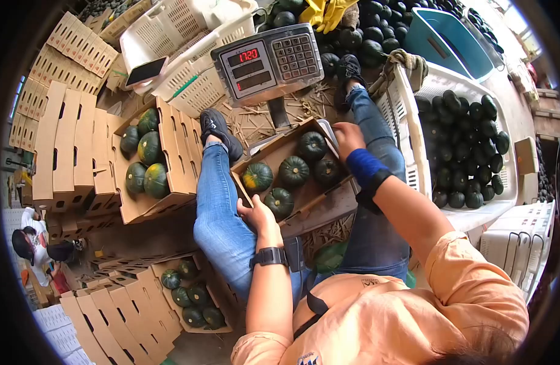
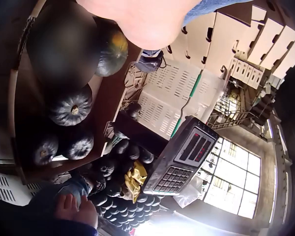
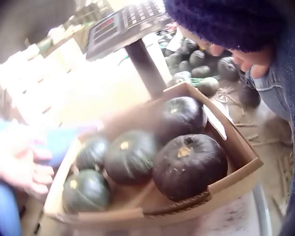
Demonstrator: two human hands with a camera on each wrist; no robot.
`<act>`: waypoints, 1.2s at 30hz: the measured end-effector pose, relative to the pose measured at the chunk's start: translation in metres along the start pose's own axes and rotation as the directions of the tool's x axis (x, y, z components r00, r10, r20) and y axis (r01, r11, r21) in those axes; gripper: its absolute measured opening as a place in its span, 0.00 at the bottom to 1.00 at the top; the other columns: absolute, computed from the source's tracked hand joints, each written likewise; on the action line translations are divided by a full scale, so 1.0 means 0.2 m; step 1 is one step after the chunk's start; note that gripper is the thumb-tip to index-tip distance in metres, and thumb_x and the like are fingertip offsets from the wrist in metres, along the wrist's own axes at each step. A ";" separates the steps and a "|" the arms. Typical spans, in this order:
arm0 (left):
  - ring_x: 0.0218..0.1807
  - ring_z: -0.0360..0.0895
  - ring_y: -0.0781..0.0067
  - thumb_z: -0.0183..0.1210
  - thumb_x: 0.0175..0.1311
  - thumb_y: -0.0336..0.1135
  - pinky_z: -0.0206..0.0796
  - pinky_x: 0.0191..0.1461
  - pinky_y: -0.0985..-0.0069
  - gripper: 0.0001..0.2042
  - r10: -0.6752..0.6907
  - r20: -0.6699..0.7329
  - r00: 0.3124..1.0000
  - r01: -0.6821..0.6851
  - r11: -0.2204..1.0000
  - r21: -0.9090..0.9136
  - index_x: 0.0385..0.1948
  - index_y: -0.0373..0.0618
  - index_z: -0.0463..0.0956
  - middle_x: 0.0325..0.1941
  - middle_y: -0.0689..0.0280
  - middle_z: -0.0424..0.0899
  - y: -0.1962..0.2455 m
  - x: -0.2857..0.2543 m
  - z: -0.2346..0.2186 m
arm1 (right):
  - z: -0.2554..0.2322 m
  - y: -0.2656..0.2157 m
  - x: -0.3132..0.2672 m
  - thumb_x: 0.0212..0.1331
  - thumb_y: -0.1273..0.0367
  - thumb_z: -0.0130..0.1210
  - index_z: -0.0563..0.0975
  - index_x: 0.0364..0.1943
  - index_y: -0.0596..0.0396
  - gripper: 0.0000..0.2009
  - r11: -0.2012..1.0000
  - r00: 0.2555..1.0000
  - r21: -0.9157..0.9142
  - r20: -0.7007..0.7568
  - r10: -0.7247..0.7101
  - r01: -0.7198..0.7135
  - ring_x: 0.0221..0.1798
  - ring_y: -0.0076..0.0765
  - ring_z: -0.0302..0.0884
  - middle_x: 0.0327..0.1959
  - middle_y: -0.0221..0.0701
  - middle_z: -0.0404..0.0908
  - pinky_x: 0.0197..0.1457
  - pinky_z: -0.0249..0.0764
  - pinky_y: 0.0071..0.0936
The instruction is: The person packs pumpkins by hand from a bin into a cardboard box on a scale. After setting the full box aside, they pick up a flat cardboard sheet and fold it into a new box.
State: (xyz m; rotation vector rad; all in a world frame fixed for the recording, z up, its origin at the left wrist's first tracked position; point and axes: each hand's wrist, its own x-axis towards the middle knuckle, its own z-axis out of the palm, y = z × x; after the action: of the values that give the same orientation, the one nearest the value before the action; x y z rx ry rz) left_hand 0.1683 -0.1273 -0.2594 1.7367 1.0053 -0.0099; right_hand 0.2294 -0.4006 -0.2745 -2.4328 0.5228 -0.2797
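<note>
An open cardboard box [image 1: 313, 204] holding several dark green squashes [image 1: 293, 171] sits on a scale platform between the person's legs. One squash [image 1: 257, 177] has an orange patch. By the box's near left corner is the left hand [image 1: 260, 217], fingers loosely extended and holding nothing; the right wrist view shows that hand [image 3: 24, 164] beside the box wall. The right hand [image 1: 349, 137] hangs with relaxed fingers beyond the box's right end, by the knee. A blue wristband [image 1: 366, 167] covers that wrist. Behind the box, the scale display [image 1: 249, 56] glows with red digits.
At left stands another box of squashes [image 1: 148, 148] beside stacked cartons [image 1: 64, 143]; a further filled box [image 1: 195, 295] is lower left. A white crate of dark squashes [image 1: 465, 146] is on the right. Yellow gloves [image 1: 329, 13] lie behind the scale, near a blue bin [image 1: 447, 42].
</note>
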 end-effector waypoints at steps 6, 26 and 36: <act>0.64 0.57 0.50 0.52 0.60 0.41 0.51 0.66 0.61 0.28 -0.021 -0.174 0.985 0.039 0.994 0.101 0.59 0.36 0.58 0.62 0.45 0.59 -0.03 0.14 0.16 | 0.11 0.16 0.11 0.59 0.62 0.49 0.75 0.47 0.59 0.17 0.895 0.938 0.282 0.078 0.338 -0.346 0.51 0.46 0.75 0.45 0.45 0.79 0.56 0.68 0.34; 0.52 0.68 0.54 0.67 0.42 0.47 0.70 0.48 0.57 0.34 0.226 0.340 0.913 -0.348 0.867 0.357 0.54 0.48 0.63 0.51 0.53 0.67 -0.14 -0.01 0.21 | 0.16 0.11 0.11 0.54 0.63 0.53 0.77 0.45 0.59 0.17 0.682 0.865 0.532 0.320 0.386 -0.501 0.47 0.37 0.77 0.42 0.41 0.80 0.52 0.69 0.28; 0.57 0.66 0.48 0.44 0.56 0.67 0.75 0.35 0.58 0.36 0.373 0.899 0.228 0.791 0.468 -0.395 0.60 0.49 0.60 0.58 0.51 0.67 0.41 -0.37 -0.10 | -0.62 -0.60 -0.35 0.57 0.64 0.55 0.69 0.55 0.51 0.21 0.393 0.899 0.852 0.420 -0.122 -0.345 0.55 0.33 0.69 0.51 0.33 0.70 0.57 0.65 0.31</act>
State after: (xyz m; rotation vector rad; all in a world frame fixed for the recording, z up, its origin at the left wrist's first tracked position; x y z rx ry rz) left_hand 0.1630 -0.1617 -0.1526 0.2289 0.1315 -0.6626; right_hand 0.1620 -0.3507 -0.1082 -1.2447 0.2118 0.0529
